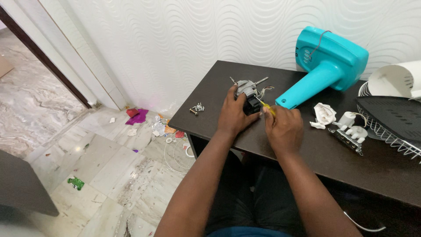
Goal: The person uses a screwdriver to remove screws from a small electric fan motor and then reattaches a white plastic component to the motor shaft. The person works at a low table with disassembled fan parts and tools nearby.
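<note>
On the dark table [210, 116], left hand [233, 115] grips motor [246, 90].

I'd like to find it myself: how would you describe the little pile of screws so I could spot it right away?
Start at the dark brown table against the white wavy wall, then go to its left end, left of the person's left hand on the small grey motor. There lies the little pile of screws, the only loose cluster of tiny shiny metal pieces, apart from the bigger white and turquoise parts further right.

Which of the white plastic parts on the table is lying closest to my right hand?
The crumpled-looking white piece, just past the right hand. The white switch block lies farther right, and the big white cover sits by the wall.
</note>
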